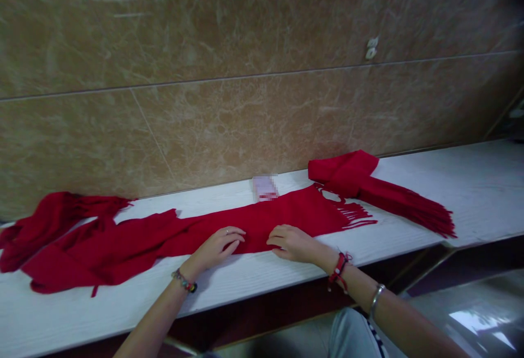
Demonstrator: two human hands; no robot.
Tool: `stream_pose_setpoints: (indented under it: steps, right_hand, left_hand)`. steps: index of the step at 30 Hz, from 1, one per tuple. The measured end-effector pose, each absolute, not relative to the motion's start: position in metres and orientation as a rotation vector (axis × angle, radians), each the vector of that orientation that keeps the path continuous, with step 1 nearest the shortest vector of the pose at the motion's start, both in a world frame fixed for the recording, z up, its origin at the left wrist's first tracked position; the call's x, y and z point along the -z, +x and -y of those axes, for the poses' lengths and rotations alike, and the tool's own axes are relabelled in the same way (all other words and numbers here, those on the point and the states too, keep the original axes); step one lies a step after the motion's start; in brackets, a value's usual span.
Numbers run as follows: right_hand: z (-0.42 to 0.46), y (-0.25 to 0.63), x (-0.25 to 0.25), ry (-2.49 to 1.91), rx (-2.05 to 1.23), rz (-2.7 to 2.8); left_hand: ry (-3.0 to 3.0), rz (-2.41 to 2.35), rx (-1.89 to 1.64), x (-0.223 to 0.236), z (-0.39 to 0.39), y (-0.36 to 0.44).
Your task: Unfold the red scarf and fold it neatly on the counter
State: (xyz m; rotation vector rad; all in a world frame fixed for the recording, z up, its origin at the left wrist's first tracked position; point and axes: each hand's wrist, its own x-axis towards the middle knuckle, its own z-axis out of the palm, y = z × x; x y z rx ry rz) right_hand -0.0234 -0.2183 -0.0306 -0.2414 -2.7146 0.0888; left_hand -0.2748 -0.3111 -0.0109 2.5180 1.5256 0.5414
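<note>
Evidently, in the head view, a red scarf (257,232) lay across a white bench (254,273), along the foot of a marbled wall (225,118). Its long axis ran left to right, the right end sitting slightly farther off. At that end the fringe (354,216) pointed right, its strands partly splayed. Leftward the cloth became creased and ran into a rumpled portion; whether the bunched red cloth (53,227) at far left belonged to the same piece could not be determined.

The left hand (219,248) rested at the scarf's near edge, fingers loosely bent, thumb parted from them. The right hand (292,243) lay opposite on the same edge, fingers close together, thumb slightly apart beneath. Flat red cloth showed between the two.

To the right, near the fringe, was a folded red scarf (352,175), its tasselled end directed right and near. A blurred small packet (264,188) lay just beyond the scarf's far edge.
</note>
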Motion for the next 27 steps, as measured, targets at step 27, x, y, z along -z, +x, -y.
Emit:
stream_pose_setpoints:
  steps: [27]
  right_hand:
    - [0.218,-0.033,0.045,-0.227,0.014,2.671]
  left_hand:
    - [1.931,-1.982,0.020,-0.024,0.169,-0.298]
